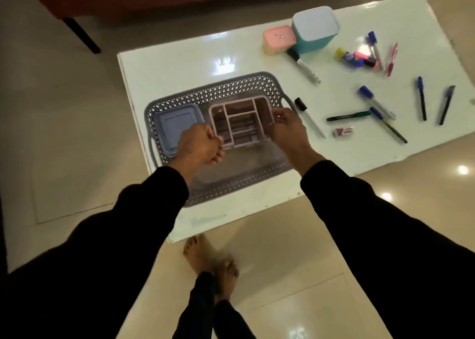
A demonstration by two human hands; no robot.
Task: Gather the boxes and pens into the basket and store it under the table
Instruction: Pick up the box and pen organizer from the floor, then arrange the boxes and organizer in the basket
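A person stands barefoot on a pale tiled floor, looking down at a low white bench, both arms in black sleeves reaching forward. Nearest on the bench sits a grey perforated basket with a handle at each end. The left hand and right hand each have their grip clamped on an opposite edge of a pink divided organiser box, holding it level over the right half of the basket, probably so its compartments stay upright as it is set in. Whether it already rests on the basket floor cannot be told. Just beside it, filling the left half, lies a blue lidded box, so the organiser has to fit the space left over. Further out to the right, still outside the basket, are a black-capped marker, a small eraser, a green pen and several blue-capped pens and markers scattered well apart. Beyond them lie a pink pen and a cluster of highlighters. At the far edge stand a small pink box and, touching it, a teal tub with a pale lid. Nothing blocks the reach to these, though the loose pens will likely need several trips.
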